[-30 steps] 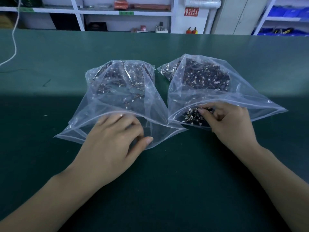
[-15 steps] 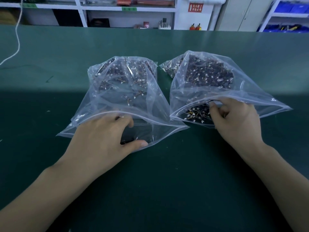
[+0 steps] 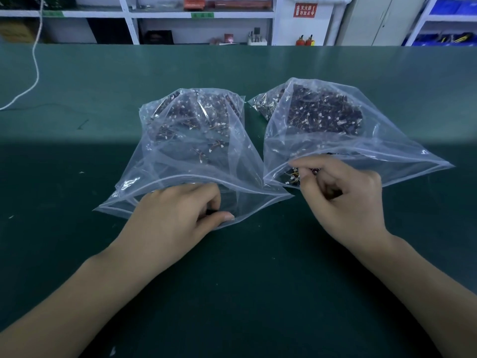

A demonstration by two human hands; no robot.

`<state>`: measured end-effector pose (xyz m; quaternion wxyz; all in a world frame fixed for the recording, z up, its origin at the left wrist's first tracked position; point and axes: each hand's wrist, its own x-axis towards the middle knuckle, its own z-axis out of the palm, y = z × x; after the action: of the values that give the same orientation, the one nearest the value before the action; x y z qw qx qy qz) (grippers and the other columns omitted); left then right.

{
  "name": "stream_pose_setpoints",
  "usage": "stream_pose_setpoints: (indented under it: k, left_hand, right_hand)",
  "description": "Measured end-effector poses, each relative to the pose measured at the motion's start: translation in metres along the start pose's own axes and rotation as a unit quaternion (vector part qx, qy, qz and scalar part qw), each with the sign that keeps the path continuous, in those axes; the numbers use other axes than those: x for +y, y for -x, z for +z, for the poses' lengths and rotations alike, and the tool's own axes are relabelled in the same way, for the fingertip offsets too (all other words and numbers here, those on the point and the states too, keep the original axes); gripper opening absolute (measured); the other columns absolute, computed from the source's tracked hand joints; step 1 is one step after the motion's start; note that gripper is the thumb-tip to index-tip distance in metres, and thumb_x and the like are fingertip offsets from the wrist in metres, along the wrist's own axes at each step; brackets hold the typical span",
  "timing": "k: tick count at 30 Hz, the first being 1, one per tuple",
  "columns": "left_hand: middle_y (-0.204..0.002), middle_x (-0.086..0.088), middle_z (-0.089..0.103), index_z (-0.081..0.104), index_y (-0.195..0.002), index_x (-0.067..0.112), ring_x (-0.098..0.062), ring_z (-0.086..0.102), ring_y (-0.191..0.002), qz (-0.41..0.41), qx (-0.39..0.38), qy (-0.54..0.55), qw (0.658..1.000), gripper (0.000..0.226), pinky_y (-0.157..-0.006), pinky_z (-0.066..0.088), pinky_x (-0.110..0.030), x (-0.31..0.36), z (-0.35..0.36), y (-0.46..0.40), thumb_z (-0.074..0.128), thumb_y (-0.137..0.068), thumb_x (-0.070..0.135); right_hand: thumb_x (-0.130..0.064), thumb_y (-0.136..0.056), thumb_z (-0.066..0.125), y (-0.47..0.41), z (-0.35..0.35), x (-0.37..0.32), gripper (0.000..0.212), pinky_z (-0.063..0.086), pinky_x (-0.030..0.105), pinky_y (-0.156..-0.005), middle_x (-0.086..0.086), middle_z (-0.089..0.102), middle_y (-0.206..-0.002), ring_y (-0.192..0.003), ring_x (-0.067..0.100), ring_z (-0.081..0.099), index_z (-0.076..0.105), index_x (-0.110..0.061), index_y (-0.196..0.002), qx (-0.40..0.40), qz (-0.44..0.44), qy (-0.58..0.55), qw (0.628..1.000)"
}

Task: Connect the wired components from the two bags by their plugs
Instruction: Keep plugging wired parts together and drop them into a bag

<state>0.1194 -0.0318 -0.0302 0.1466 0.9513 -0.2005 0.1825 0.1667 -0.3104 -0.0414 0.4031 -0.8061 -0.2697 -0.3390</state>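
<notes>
Nearest us, our left hand [image 3: 178, 215] curls into the left clear plastic zip bag [image 3: 191, 161]; whether it pinches anything, we cannot tell. Our right hand [image 3: 338, 195] pinches a small wired component [image 3: 296, 174] at the right clear zip bag [image 3: 348, 140] mouth. Tangled leads may drag neighbours onto the green bench [image 3: 232, 280].

Two bare forearms entered from the lower edge, each ending in a bare hand: the left hand [image 3: 175, 215] and the right hand [image 3: 343, 200]. No sleeve, glove, watch, ring or wristband appeared on either limb as far as the edge of view. The fingernails were short and unpainted, that of the left thumb [image 3: 228, 217] showing most plainly. The forearms were slender, narrowing at the wrists.
</notes>
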Motion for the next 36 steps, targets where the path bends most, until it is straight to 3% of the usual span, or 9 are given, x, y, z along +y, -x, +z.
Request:
stream_pose_setpoints:
  k: [5, 9, 13, 15, 19, 21, 25, 33, 36]
  left_hand:
    - [-0.067, 0.014, 0.058, 0.068, -0.077, 0.017, -0.008, 0.052, -0.059, 0.106, 0.138, 0.033, 0.984, 0.037, -0.048, 0.048, -0.033, 0.002, 0.004, -0.001, 0.075, -0.099, 0.046]
    - [-0.071, 0.01, 0.069, 0.075, -0.079, 0.014, -0.007, 0.062, -0.06, 0.123, 0.2, 0.121, 0.964, 0.036, -0.055, 0.049, -0.027, 0.01, 0.006, 0.002, 0.076, -0.099, 0.044]
    - [-0.08, 0.01, 0.077, 0.068, -0.096, 0.026, -0.005, 0.07, -0.07, 0.131, 0.189, 0.193, 0.954, 0.016, -0.062, 0.053, -0.022, 0.02, 0.008, 0.003, 0.079, -0.095, 0.037]
    - [-0.083, 0.012, 0.077, 0.067, -0.098, 0.026, -0.001, 0.072, -0.075, 0.133, 0.179, 0.202, 0.954, 0.015, -0.064, 0.055, -0.02, 0.022, 0.009, 0.003, 0.079, -0.095, 0.035]
    - [-0.09, 0.015, 0.079, 0.067, -0.1, 0.024, 0.011, 0.073, -0.088, 0.124, 0.168, 0.219, 0.953, 0.015, -0.075, 0.056, -0.01, 0.024, 0.008, 0.004, 0.075, -0.098, 0.037]
    - [-0.095, 0.015, 0.08, 0.067, -0.102, 0.022, 0.013, 0.072, -0.091, 0.108, 0.162, 0.231, 0.953, 0.019, -0.078, 0.056, -0.008, 0.024, 0.008, 0.004, 0.076, -0.096, 0.038]
    - [-0.091, 0.015, 0.078, 0.08, -0.097, 0.011, 0.007, 0.073, -0.085, 0.087, 0.17, 0.208, 0.959, 0.024, -0.076, 0.057, -0.011, 0.024, 0.009, 0.003, 0.08, -0.093, 0.035]
    - [-0.091, 0.008, 0.078, 0.082, -0.097, 0.011, -0.008, 0.071, -0.076, 0.083, 0.171, 0.2, 0.961, 0.018, -0.065, 0.055, -0.023, 0.019, 0.012, 0.002, 0.076, -0.1, 0.028]
    - [-0.09, 0.007, 0.077, 0.081, -0.095, 0.01, -0.011, 0.071, -0.075, 0.087, 0.163, 0.21, 0.96, 0.017, -0.063, 0.055, -0.025, 0.018, 0.014, 0.003, 0.077, -0.099, 0.026]
  right_hand:
    - [-0.008, -0.101, 0.066, 0.003, 0.004, -0.002, 0.018, 0.038, 0.023, -0.052, -0.009, 0.036, -0.051, -0.046, 0.012, 0.038, 0.08, -0.013, -0.111, -0.063, -0.014, -0.029, 0.997]
    - [-0.008, -0.099, 0.071, 0.005, 0.005, -0.006, 0.024, 0.035, 0.012, -0.057, -0.018, 0.037, -0.057, -0.046, 0.005, 0.038, 0.077, -0.014, -0.121, -0.116, -0.04, -0.05, 0.991]
    - [-0.012, -0.094, 0.081, 0.008, 0.007, -0.01, 0.038, 0.033, 0.004, -0.062, -0.014, 0.044, -0.06, -0.05, -0.003, 0.038, 0.073, -0.018, -0.131, -0.154, -0.068, -0.05, 0.984]
    - [-0.015, -0.095, 0.081, 0.007, 0.008, -0.01, 0.029, 0.032, 0.005, -0.064, -0.013, 0.043, -0.061, -0.054, -0.004, 0.036, 0.077, -0.016, -0.124, -0.144, -0.081, -0.059, 0.985]
    - [-0.014, -0.096, 0.08, 0.007, 0.01, -0.01, 0.014, 0.041, 0.008, -0.066, -0.031, 0.048, -0.078, -0.061, -0.008, 0.042, 0.082, -0.012, -0.109, -0.101, -0.105, -0.079, 0.986]
    - [-0.015, -0.096, 0.08, 0.007, 0.011, -0.011, 0.012, 0.036, 0.006, -0.068, -0.023, 0.043, -0.07, -0.06, -0.007, 0.039, 0.082, -0.012, -0.107, -0.086, -0.1, -0.07, 0.989]
    - [-0.016, -0.095, 0.08, 0.007, 0.01, -0.014, 0.011, 0.034, 0.004, -0.067, -0.007, 0.043, -0.058, -0.059, -0.003, 0.037, 0.082, -0.013, -0.106, -0.087, -0.094, -0.066, 0.99]
    - [-0.024, -0.096, 0.079, 0.009, 0.01, -0.016, 0.011, 0.033, 0.011, -0.058, -0.006, 0.043, -0.055, -0.049, 0.009, 0.039, 0.08, -0.015, -0.103, -0.102, -0.066, -0.067, 0.99]
    - [-0.024, -0.097, 0.076, 0.009, 0.01, -0.015, 0.012, 0.03, 0.009, -0.058, -0.008, 0.039, -0.055, -0.051, 0.004, 0.035, 0.078, -0.012, -0.097, -0.121, -0.061, -0.07, 0.988]
